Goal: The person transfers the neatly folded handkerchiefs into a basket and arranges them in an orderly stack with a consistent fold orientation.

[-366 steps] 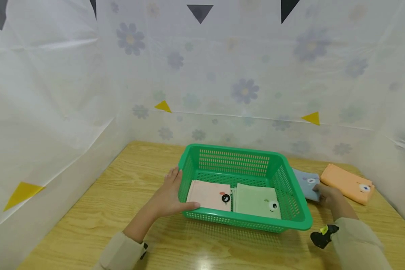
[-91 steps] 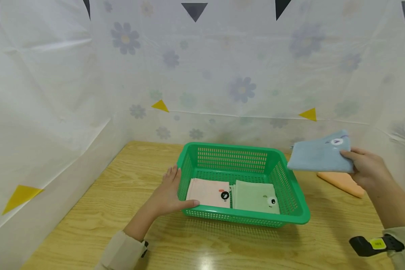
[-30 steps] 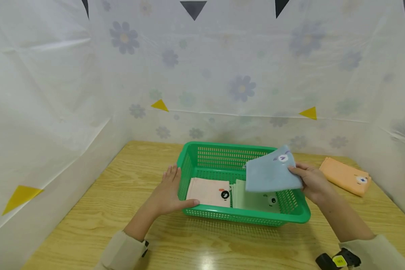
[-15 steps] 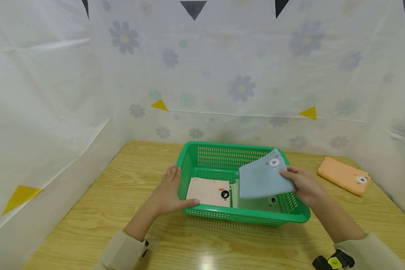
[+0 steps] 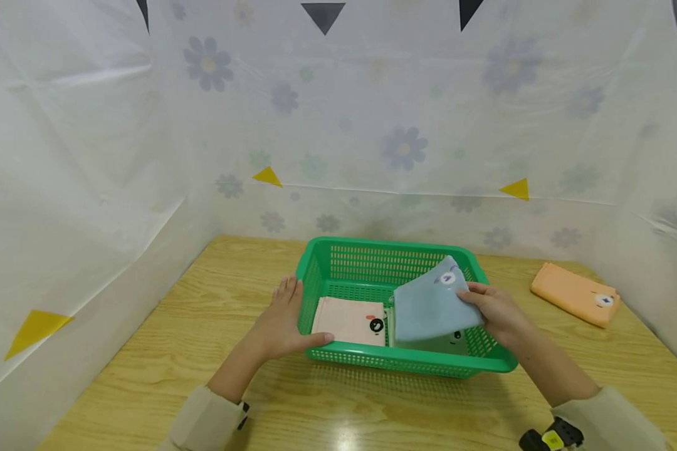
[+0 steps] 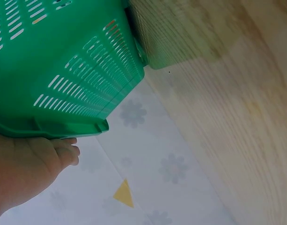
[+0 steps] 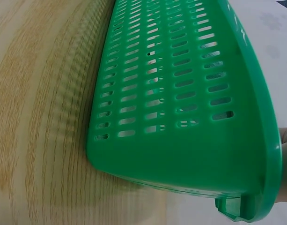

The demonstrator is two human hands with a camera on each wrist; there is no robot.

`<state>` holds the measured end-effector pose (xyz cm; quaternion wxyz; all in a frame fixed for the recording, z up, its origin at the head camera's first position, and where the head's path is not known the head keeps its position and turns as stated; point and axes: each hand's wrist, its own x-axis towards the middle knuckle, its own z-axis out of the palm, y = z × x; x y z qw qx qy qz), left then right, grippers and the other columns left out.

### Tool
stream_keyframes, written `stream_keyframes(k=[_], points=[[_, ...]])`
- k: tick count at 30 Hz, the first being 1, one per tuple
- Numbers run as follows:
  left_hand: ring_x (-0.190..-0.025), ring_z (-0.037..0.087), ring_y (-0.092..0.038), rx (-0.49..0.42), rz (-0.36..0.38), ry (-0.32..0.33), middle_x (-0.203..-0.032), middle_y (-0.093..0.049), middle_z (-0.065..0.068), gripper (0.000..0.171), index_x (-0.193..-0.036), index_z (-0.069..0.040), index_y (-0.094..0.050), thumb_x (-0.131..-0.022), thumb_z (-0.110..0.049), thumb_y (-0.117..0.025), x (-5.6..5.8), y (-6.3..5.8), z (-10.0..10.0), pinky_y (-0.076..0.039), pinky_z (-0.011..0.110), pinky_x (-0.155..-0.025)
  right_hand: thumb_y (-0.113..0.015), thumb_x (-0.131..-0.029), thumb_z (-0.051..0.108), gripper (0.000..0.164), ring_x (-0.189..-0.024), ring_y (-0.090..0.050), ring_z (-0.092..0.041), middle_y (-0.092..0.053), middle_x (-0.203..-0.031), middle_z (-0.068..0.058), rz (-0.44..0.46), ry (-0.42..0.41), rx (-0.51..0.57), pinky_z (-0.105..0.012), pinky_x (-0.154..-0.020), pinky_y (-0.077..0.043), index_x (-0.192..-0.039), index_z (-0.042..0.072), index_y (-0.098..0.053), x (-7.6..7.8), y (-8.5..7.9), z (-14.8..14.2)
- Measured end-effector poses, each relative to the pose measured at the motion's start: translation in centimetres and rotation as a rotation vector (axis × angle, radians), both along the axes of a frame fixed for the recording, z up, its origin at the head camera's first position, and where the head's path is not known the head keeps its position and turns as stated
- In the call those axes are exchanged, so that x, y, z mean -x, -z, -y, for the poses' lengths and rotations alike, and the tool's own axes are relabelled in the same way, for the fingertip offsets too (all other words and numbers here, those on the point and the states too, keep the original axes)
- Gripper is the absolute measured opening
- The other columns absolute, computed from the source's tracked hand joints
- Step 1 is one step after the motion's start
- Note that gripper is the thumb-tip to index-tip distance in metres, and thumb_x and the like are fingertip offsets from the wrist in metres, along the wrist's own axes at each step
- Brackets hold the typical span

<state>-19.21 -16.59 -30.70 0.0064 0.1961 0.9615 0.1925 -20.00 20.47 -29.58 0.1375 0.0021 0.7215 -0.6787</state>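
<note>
A green plastic basket stands on the wooden table. My left hand rests on its left corner, thumb along the near rim and fingers straight against the left side; the left wrist view shows the palm and fingers by the rim. In the basket lie a folded pink towel and, to its right, a folded green towel. My right hand pinches a folded blue towel by its right edge, tilted above the green towel and covering most of it. In the right wrist view the basket wall hides most of that hand.
A folded orange towel lies on the table to the right of the basket. White flower-patterned sheeting encloses the table at the back and sides.
My right hand picked up the blue towel from the table right of the basket, carried it left over the basket and lowered it toward the green towel. My left hand stayed on the basket.
</note>
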Motion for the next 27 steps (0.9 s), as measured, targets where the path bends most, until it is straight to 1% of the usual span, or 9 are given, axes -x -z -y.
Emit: stream_keyframes(k=[3,8,15,21,24,27], points=[[-0.144,0.032,0.009,-0.002,-0.005,0.001,-0.155,0.006,0.019,0.113,-0.147,0.003,-0.004,-0.077,-0.068,-0.056,0.00,0.01,0.00,-0.004,0.049,-0.117,-0.045,-0.098,0.023,0.067,-0.083,-0.060,0.001,-0.055,-0.096,0.012,0.011,0.006,-0.013,-0.019,-0.075,-0.053,-0.146,-0.008,-0.010,0.06,0.17,0.22],[-0.144,0.032,0.008,-0.009,-0.013,0.002,-0.155,0.006,0.019,0.114,-0.147,0.003,-0.004,-0.076,-0.068,-0.057,0.02,0.07,0.01,-0.004,0.049,-0.117,-0.044,-0.099,0.022,0.065,-0.081,-0.060,0.000,-0.056,-0.095,0.012,0.025,0.011,-0.031,-0.020,-0.074,-0.053,-0.146,-0.008,-0.011,0.12,0.52,0.48],[-0.144,0.032,0.007,-0.012,-0.012,-0.004,-0.155,0.005,0.019,0.114,-0.147,0.003,-0.004,-0.076,-0.068,-0.057,-0.02,0.08,0.00,-0.005,0.049,-0.117,-0.042,-0.100,0.020,0.061,-0.080,-0.060,-0.001,-0.056,-0.098,0.009,0.012,0.001,-0.086,-0.021,-0.072,-0.053,-0.145,-0.010,-0.014,0.10,0.80,0.80],[-0.144,0.031,0.008,-0.018,-0.009,-0.009,-0.156,0.006,0.017,0.114,-0.148,0.002,-0.003,-0.076,-0.068,-0.058,-0.08,0.03,0.00,-0.005,0.049,-0.117,-0.042,-0.099,0.020,0.061,-0.080,-0.060,-0.002,-0.056,-0.101,0.005,0.022,0.010,-0.112,-0.022,-0.073,-0.053,-0.144,-0.012,-0.015,0.01,0.91,0.99],[-0.144,0.031,0.007,-0.018,-0.009,-0.011,-0.156,0.006,0.017,0.113,-0.148,0.002,-0.004,-0.076,-0.067,-0.058,-0.06,0.03,0.02,-0.006,0.049,-0.117,-0.041,-0.100,0.019,0.059,-0.082,-0.059,-0.002,-0.056,-0.108,-0.003,0.019,0.008,-0.144,-0.023,-0.074,-0.053,-0.143,-0.013,-0.015,-0.07,0.98,0.98],[-0.144,0.032,0.007,-0.013,-0.008,-0.011,-0.156,0.005,0.018,0.113,-0.148,0.002,-0.004,-0.076,-0.067,-0.057,-0.03,0.02,0.01,-0.006,0.049,-0.117,-0.040,-0.100,0.019,0.058,-0.086,-0.058,-0.005,-0.052,-0.120,-0.019,0.005,0.004,-0.207,-0.025,-0.076,-0.053,-0.143,-0.014,-0.017,-0.17,1.00,1.01]])
